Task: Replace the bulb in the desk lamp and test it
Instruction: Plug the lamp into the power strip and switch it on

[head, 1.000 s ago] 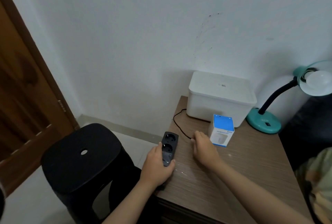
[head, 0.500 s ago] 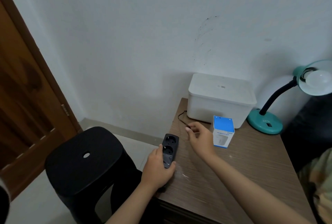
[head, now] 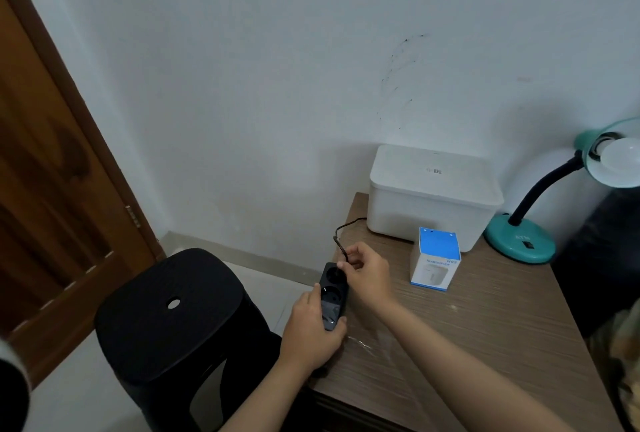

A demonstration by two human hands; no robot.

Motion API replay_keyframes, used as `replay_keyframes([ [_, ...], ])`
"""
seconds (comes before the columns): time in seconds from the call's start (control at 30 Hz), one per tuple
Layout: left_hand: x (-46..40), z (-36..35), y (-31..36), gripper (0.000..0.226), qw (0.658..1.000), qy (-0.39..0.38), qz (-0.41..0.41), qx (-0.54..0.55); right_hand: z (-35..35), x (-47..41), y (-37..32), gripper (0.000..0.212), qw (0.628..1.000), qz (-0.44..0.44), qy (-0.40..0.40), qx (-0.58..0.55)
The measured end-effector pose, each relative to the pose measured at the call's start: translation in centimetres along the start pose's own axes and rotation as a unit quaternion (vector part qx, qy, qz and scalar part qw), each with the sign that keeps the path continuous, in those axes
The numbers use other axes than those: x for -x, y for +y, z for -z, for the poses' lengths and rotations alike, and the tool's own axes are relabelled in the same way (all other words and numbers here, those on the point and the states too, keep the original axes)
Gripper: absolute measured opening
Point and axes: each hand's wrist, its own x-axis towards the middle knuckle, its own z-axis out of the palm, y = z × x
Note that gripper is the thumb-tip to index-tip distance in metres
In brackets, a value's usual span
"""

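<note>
1. The left hand [head: 313,327] grips the black plastic 2-socket power strip [head: 333,294].
2. The right hand [head: 367,275] pinches the thin black cord [head: 341,244] over the strip's far socket.
3. The teal gooseneck desk lamp [head: 519,237], white bulb [head: 620,154] fitted, stands far right of both hands.

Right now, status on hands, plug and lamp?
Left hand grips power strip at table edge. Right hand pinches lamp cord over far socket, plug hidden. Bulb seated in desk lamp, unlit. Nothing blocking.
</note>
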Motion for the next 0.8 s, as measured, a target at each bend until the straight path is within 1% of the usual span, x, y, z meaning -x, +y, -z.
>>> replay_keyframes([
  [0.1,0.0,0.0,-0.1,0.064,1.000,0.002,0.000,-0.001,-0.2,0.0,0.5,0.011,1.000,0.017,0.001,0.014],
  [0.23,0.0,0.0,0.0,0.056,1.000,0.005,-0.006,0.006,-0.7,-0.2,0.8,0.012,1.000,0.016,0.005,0.017],
  [0.43,-0.1,-0.1,-0.2,0.065,1.000,0.006,-0.003,0.011,-1.7,0.1,1.2,0.014,1.000,0.017,-0.001,0.019],
  [0.53,-0.1,-0.1,-0.2,0.066,1.000,0.003,-0.002,0.017,-1.8,0.5,1.4,0.013,0.999,0.026,0.013,0.018],
  [0.67,-0.1,-0.1,-0.3,0.068,1.000,0.003,-0.001,0.013,-1.7,0.7,1.4,0.021,0.998,0.040,0.018,0.034],
  [0.7,-0.1,-0.1,-0.2,0.068,1.000,0.003,-0.001,0.012,-1.7,0.7,1.4,0.022,0.999,0.031,0.022,0.024],
  [0.8,-0.1,-0.2,-0.2,0.069,1.000,0.004,0.002,0.009,-1.6,1.0,1.8,0.016,0.999,0.003,0.040,-0.002],
])
